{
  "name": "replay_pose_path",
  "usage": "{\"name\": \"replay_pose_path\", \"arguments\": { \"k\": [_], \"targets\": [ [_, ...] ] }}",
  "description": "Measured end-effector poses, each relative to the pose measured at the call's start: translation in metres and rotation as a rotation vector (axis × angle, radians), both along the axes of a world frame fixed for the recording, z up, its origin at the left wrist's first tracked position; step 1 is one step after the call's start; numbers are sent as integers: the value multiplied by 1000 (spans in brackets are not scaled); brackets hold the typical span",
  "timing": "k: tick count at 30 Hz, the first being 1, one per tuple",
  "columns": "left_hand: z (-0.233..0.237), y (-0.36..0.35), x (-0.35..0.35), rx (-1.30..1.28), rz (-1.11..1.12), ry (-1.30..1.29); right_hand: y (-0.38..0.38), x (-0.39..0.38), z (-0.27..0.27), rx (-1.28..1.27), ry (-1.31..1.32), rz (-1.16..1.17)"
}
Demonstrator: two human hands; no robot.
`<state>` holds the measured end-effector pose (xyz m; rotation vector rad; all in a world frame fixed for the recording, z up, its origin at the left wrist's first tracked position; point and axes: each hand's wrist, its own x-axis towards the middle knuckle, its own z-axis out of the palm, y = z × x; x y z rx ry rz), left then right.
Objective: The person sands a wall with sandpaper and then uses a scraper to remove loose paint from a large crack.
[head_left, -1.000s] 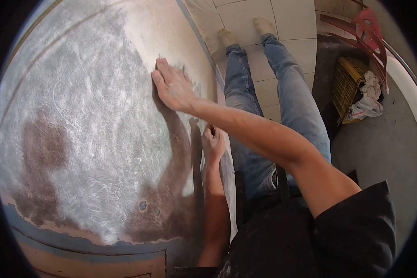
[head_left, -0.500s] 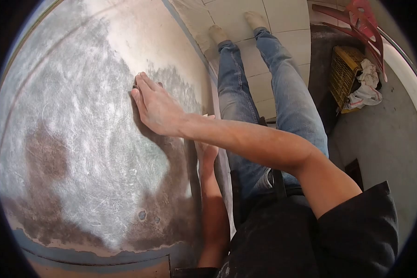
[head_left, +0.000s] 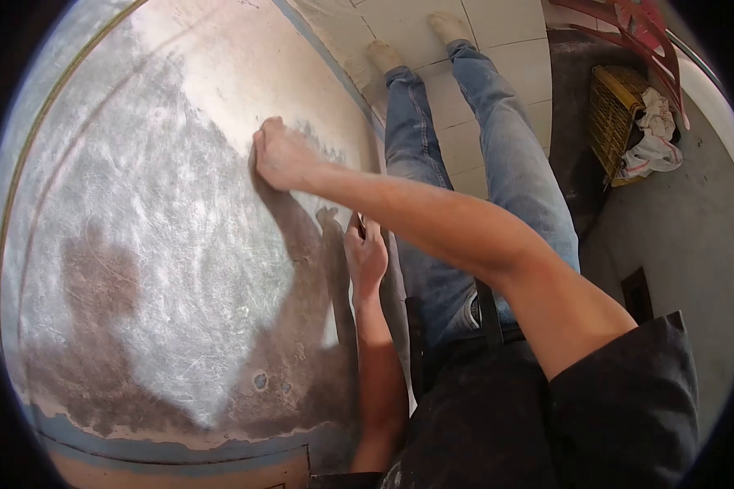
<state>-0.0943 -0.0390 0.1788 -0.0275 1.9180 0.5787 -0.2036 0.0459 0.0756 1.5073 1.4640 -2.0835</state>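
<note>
My right hand is closed, its fingers curled against a broad flat surface with a mottled, scratched grey coat. Whatever lies under those fingers is hidden. The hand is at the border between the grey area and a paler, cream patch. Lower and to the right, my left hand is raised beside the surface's edge, fingers pinched round a small, dark-edged piece too little to make out. Shadows of my head and arms fall across the surface.
A yellow basket with white cloth stands at the right, below a red plastic chair. My legs in jeans stand on pale floor tiles. A blue-grey strip edges the surface.
My right hand has gone from flat, stretched fingers to a curled grip and shifted slightly up and right. My left hand, mostly hidden behind the right forearm before, now shows more fully.
</note>
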Motion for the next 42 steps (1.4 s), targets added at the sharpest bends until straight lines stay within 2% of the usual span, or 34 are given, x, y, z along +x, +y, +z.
{"name": "replay_pose_path", "arguments": {
  "k": [1,2,3,4,6,7,9,10,11,12,13,14,15,16,18,19,21,22,23,24,26,28,29,31,32,33,34,35,36,39,41,42],
  "targets": [
    [-8,-11,3,143,-107,98,37,5,35,-208,33,126],
    [-16,-24,6,284,-213,189,32,10,53,-235,148,8],
    [-18,-34,11,-9,74,-134,11,10,67,109,164,-26],
    [-17,-32,12,-49,75,-144,-1,8,77,448,180,-55],
    [-19,-22,9,-122,79,-146,12,15,62,81,236,-76],
    [-15,-28,8,197,-14,-86,23,15,54,-100,267,-88],
    [-13,-25,7,97,18,-67,11,-1,32,39,102,-38],
    [-13,-22,6,47,32,-61,30,-7,42,110,15,-17],
    [-15,-16,6,98,47,15,50,-2,50,-449,71,-23],
    [-17,-11,7,147,59,92,37,-1,62,-185,119,-39],
    [-19,-11,5,-6,182,-42,13,2,74,76,162,-54],
    [-23,-21,9,-17,163,-52,-5,5,78,332,200,-68],
    [-26,-30,12,-28,143,-62,-14,6,67,471,224,-110],
    [-30,-39,16,-39,123,-72,2,8,60,212,175,-82],
    [-29,-49,13,155,-94,-12,38,8,40,-292,93,-33],
    [-31,-46,10,208,-160,101,25,-1,33,64,29,-102],
    [-32,-41,7,311,-290,317,34,1,45,-164,93,-17],
    [-32,-33,5,195,-189,218,47,4,60,-275,122,29],
    [-32,-26,4,76,-83,129,52,10,84,-258,164,33],
    [-28,-20,4,-219,182,-170,-5,5,77,390,178,-108],
    [-29,-33,10,10,43,-101,25,18,69,-112,247,-57],
    [-11,-14,1,77,73,-90,-6,-2,21,-2,80,-230],
    [-11,4,2,-23,172,-39,-15,-12,6,62,3,-316],
    [-24,-16,-1,259,-179,244,24,-3,37,-182,87,-125],
    [-28,-19,-2,187,-135,174,46,4,60,-303,125,-20],
    [-32,-22,-3,113,-92,107,53,10,84,-318,207,-25],
    [-28,-19,-2,-19,30,-43,22,2,85,388,208,-129],
    [-24,-16,-2,-162,153,-176,0,10,70,249,251,-135],
    [-22,-13,-1,-140,147,-172,10,15,63,108,297,-142],
    [-16,-10,-1,-105,148,-88,37,4,36,-308,32,-210],
    [-25,-20,-1,206,-113,200,41,0,47,-298,87,-87],
    [-30,-21,0,158,-81,173,43,1,56,-291,112,-18]
  ]
}}
